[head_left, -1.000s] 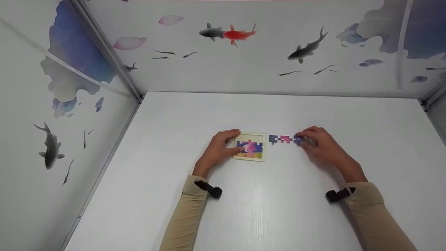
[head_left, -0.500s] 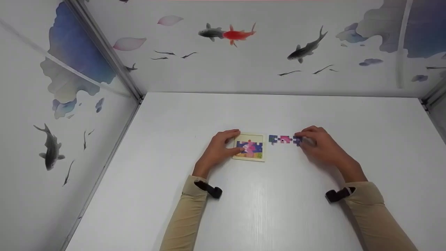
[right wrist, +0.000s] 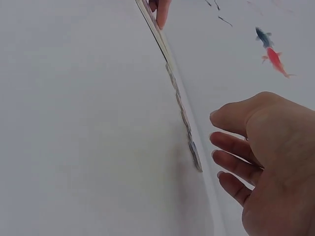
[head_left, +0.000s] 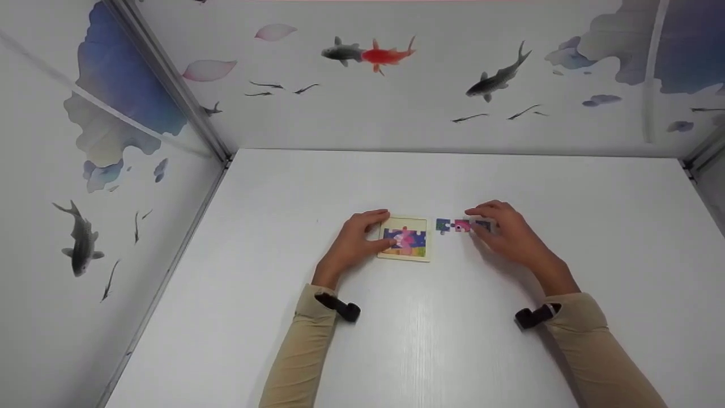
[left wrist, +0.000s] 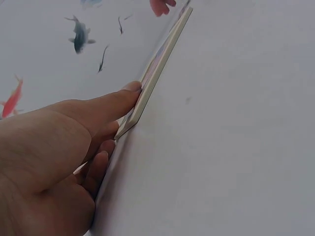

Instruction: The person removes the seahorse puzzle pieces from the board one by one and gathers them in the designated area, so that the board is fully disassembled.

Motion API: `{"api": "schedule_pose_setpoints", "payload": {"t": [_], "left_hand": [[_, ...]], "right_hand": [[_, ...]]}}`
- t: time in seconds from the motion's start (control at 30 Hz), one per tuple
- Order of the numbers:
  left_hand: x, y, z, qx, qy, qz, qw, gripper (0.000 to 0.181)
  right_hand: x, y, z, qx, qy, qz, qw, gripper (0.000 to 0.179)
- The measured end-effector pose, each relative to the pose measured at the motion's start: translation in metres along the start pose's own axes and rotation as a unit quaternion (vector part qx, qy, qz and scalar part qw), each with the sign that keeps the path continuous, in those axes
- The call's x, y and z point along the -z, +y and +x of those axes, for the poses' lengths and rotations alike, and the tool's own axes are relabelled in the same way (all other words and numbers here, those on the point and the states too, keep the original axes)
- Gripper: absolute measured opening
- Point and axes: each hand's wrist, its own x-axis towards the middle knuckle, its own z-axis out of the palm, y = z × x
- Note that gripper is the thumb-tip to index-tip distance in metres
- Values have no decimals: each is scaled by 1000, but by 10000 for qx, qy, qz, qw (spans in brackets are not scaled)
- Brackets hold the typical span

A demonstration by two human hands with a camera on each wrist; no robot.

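Note:
My left hand [head_left: 352, 242] grips the left side of a small square jigsaw tray [head_left: 417, 258], its thumb over the pieces inside and its fingers along the outer edge. Assembled pieces with a pink and purple picture [head_left: 417, 241] fill the tray's lower part, while bare wood shows at the top. Right of the tray, loose jigsaw pieces [head_left: 461, 225] lie in a row on the table. Over the row's right end is my right hand [head_left: 510, 231], partly covering it. In the right wrist view its relaxed fingers are apart from the row, with nothing between them.
The white table [head_left: 396, 351] runs back to a wall [head_left: 391, 113] printed with fish. Another printed panel [head_left: 39, 226] stands along the left side. Black wrist cameras [head_left: 346, 310] sit on both sleeves.
My right hand has let go of the row's right-hand piece and shifted left over the row, its fingers spreading. The left hand and the tray stay where they were.

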Motion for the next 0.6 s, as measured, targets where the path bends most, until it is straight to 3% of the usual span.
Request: {"api": "schedule_pose_setpoints", "payload": {"t": [0.23,0.6], "left_hand": [[3,-2,1,-146,-109,262,9995,65],[8,-3,0,-18,-462,28,9989,86]], "right_hand": [[-19,-18,11,290,-59,111,9995,32],[-56,-52,30,410,-425,338,9977,34]]}}
